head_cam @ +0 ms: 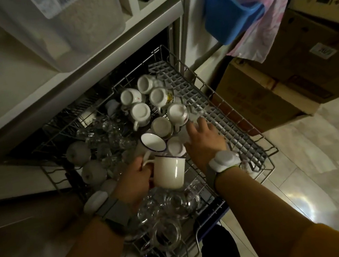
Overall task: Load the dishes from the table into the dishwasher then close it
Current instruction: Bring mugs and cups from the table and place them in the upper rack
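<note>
The dishwasher's upper wire rack (261,135) is pulled out below me. My left hand (134,179) grips the handle of a cream enamel mug (169,173), held upside down over the rack's front. A second blue-rimmed enamel mug (152,142) lies tilted just behind it. My right hand (204,138) reaches with straight fingers among the white cups (140,112) that stand upside down in the rack's middle, touching a small cup (176,146). Clear glasses (107,136) fill the rack's left and front.
A grey plastic grid shelf (189,93) lines the rack's right side. Cardboard boxes (280,87) stand on the tiled floor to the right. A blue tub (231,5) with a pink cloth hangs above them. The counter edge (66,82) runs over the dishwasher.
</note>
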A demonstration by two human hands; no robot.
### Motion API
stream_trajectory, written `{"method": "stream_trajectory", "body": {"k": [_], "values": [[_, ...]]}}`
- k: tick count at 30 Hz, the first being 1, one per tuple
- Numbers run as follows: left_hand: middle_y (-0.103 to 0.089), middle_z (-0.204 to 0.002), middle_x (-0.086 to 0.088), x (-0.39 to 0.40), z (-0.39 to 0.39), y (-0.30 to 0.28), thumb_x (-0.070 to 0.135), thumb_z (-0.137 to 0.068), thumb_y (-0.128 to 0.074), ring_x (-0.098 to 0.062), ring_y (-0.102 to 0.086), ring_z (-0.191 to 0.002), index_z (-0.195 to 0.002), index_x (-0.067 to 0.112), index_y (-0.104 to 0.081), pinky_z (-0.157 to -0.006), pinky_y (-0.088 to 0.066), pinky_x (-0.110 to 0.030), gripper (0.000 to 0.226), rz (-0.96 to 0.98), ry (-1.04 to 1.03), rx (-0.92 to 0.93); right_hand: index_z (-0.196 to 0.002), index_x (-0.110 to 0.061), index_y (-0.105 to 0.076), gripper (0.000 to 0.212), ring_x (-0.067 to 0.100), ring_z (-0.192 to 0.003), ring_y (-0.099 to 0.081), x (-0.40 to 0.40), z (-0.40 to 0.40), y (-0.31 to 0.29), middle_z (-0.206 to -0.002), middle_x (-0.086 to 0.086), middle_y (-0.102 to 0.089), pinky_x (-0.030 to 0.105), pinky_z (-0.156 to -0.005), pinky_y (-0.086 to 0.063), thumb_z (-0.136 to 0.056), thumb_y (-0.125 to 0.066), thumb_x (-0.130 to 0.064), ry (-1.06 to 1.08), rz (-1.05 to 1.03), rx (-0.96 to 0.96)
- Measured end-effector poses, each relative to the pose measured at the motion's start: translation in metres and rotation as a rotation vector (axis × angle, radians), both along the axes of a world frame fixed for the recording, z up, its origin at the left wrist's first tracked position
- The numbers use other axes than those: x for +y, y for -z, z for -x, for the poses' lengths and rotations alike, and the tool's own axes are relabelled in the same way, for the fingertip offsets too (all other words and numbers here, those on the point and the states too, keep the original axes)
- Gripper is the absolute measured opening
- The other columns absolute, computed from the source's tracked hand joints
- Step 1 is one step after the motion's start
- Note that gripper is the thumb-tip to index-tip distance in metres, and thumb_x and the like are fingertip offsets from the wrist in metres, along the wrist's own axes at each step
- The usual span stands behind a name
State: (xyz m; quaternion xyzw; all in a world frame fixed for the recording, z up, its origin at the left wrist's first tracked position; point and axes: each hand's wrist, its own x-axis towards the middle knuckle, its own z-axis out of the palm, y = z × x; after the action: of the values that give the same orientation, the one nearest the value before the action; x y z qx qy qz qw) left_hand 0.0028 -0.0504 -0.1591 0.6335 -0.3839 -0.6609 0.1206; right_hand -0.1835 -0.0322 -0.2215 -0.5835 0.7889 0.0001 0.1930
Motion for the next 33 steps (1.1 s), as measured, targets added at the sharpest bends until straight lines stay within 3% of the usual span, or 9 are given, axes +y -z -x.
{"method": "stream_trajectory", "body": {"k": [3, 7, 12, 18, 20, 24, 29, 33], "values": [[-0.064, -0.095, -0.001, 0.005, -0.004, 0.000, 0.010, -0.102, -0.037, -0.013, -0.062, -0.083, -0.110, 0.021, -0.056, -0.064, -0.051, -0.023, 0.023, -0.028, 0.003, 0.038, -0.141, -0.025, -0.030, 0.058, 0.035, -0.115, -0.043, -0.010, 0.000, 0.000, -0.138, 0.010, -0.030, 0.043, -0.072, -0.053, -0.090, -0.054, -0.037, 0.002, 0.011, 0.057], [-0.064, -0.094, 0.002, 0.007, -0.008, -0.003, 0.009, -0.102, -0.038, -0.013, -0.062, -0.085, -0.094, 0.028, -0.057, -0.069, -0.054, -0.027, 0.028, -0.029, 0.006, 0.080, -0.140, -0.030, -0.031, 0.057, 0.037, -0.117, -0.041, -0.018, -0.002, 0.006, -0.138, 0.009, -0.030, 0.044, -0.073, -0.051, -0.090, -0.054, -0.041, 0.032, -0.043, 0.055], [-0.065, -0.102, -0.001, 0.003, -0.016, -0.005, 0.012, -0.102, -0.039, -0.018, -0.061, -0.093, -0.097, 0.030, -0.058, -0.085, -0.053, -0.040, 0.027, -0.038, 0.021, 0.103, -0.139, -0.031, -0.034, 0.058, 0.041, -0.121, -0.039, -0.021, -0.007, 0.009, -0.143, 0.009, -0.028, 0.048, -0.085, -0.049, -0.088, -0.057, -0.046, 0.175, -0.020, -0.051], [-0.064, -0.108, 0.000, -0.001, -0.019, -0.005, 0.012, -0.102, -0.040, -0.015, -0.062, -0.096, -0.102, 0.034, -0.056, -0.076, -0.054, -0.029, 0.027, -0.034, 0.028, 0.109, -0.138, -0.022, -0.042, 0.057, 0.038, -0.119, -0.047, 0.010, -0.013, 0.018, -0.141, 0.009, -0.032, 0.047, -0.094, -0.051, -0.088, -0.064, -0.037, 0.423, 0.210, -0.348], [-0.063, -0.108, 0.003, -0.002, -0.018, -0.005, 0.012, -0.102, -0.040, -0.012, -0.061, -0.096, -0.108, 0.032, -0.056, -0.074, -0.054, -0.026, 0.026, -0.031, 0.040, 0.112, -0.139, -0.018, -0.044, 0.058, 0.036, -0.118, -0.049, 0.013, -0.005, 0.021, -0.141, 0.010, -0.033, 0.043, -0.093, -0.051, -0.088, -0.066, -0.034, 0.404, 0.243, -0.358], [-0.064, -0.104, 0.002, -0.004, -0.017, -0.004, 0.009, -0.101, -0.040, -0.014, -0.062, -0.093, -0.097, 0.034, -0.057, -0.074, -0.055, -0.027, 0.031, -0.026, 0.046, 0.113, -0.140, -0.017, -0.044, 0.059, 0.034, -0.115, -0.051, 0.019, 0.001, 0.022, -0.140, 0.011, -0.036, 0.039, -0.090, -0.052, -0.088, -0.066, -0.036, 0.353, 0.323, -0.349], [-0.065, -0.102, -0.002, 0.000, -0.014, -0.001, 0.008, -0.101, -0.040, -0.017, -0.063, -0.092, -0.096, 0.033, -0.057, -0.078, -0.055, -0.031, 0.030, -0.032, 0.075, 0.100, -0.135, -0.015, -0.049, 0.055, 0.039, -0.121, -0.044, 0.020, 0.025, 0.011, -0.142, 0.017, -0.033, 0.053, -0.090, -0.053, -0.086, -0.069, -0.026, 0.418, 0.457, -0.344], [-0.064, -0.108, -0.006, 0.000, -0.012, 0.002, 0.011, -0.101, -0.041, -0.022, -0.062, -0.099, -0.108, 0.026, -0.058, -0.083, -0.055, -0.035, 0.024, -0.069, 0.094, 0.091, -0.139, -0.017, -0.043, 0.062, 0.034, -0.123, -0.042, 0.003, 0.056, -0.008, -0.142, 0.014, -0.033, 0.047, -0.096, -0.048, -0.084, -0.071, -0.024, 0.431, 0.416, -0.343]]}}
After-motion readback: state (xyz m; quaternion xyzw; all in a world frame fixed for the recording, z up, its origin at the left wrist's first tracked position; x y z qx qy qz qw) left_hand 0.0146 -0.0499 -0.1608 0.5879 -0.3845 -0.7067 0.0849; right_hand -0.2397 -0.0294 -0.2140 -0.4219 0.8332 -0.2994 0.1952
